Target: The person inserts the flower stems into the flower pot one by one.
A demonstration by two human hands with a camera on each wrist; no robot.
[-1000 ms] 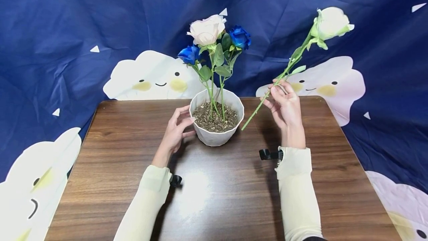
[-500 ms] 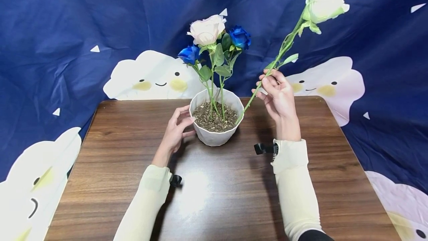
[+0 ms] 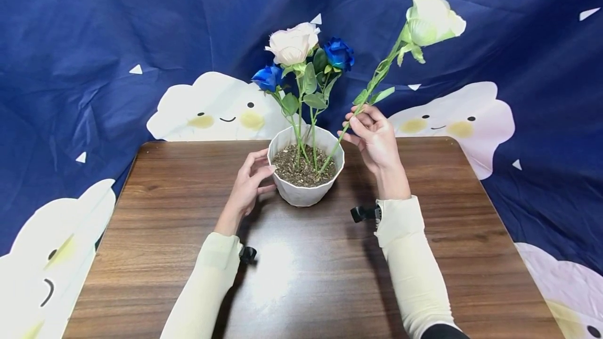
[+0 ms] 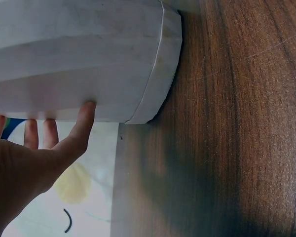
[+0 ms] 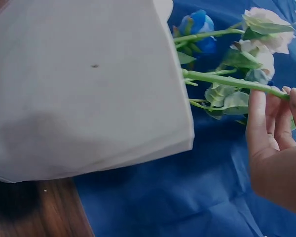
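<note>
In the head view, a white faceted flower pot (image 3: 306,196) with brown soil (image 3: 299,176) stands near the table's far edge. Two blue roses (image 3: 338,54) and a pale pink rose (image 3: 293,45) rise from the soil. My left hand (image 3: 246,184) rests its fingertips against the pot's left side; the left wrist view shows these fingers spread along the wall (image 4: 113,64). Above and right of the pot, my right hand (image 3: 378,140) pinches the green stem of a white rose (image 3: 434,20). This stem (image 5: 222,79) slants over the rim, its lower end at the soil's right side; whether it is in the soil I cannot tell.
Under the pot is a brown wooden table (image 3: 301,286) with rounded far corners. A dark blue cloth (image 3: 118,25) with white clouds and triangles hangs behind it. Black wrist cameras (image 3: 363,214) sit at both cuffs.
My right hand has moved left, bringing the white rose's stem end from outside the pot over the rim to the soil. My left hand and the pot have stayed put.
</note>
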